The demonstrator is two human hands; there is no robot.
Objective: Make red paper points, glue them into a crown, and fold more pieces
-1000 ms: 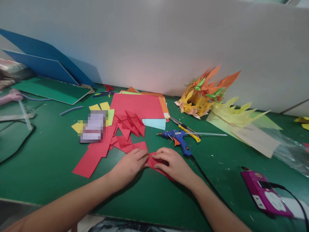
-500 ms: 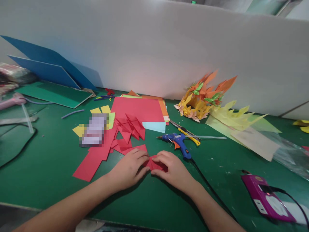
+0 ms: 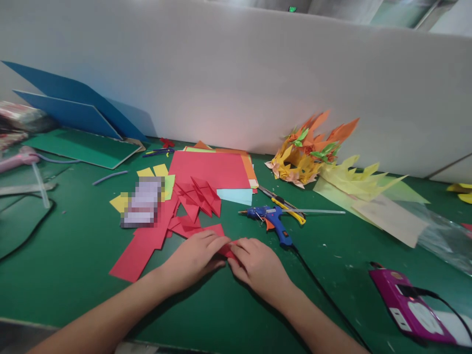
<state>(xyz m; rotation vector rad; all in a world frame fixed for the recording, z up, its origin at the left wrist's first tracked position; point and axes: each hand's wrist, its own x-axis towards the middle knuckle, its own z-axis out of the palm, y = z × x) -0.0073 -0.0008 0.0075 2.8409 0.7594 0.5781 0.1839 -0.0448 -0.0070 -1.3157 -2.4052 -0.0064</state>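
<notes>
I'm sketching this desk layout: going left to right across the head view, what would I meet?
blue boards → left hand → folded red paper → right hand → purple device

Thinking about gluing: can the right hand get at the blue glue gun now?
Probably yes: the glue gun lies just beyond the right hand, nothing between them, though that hand holds folded red paper.

Matt red paper piece (image 3: 227,249) on smooth green table (image 3: 73,265)
</notes>
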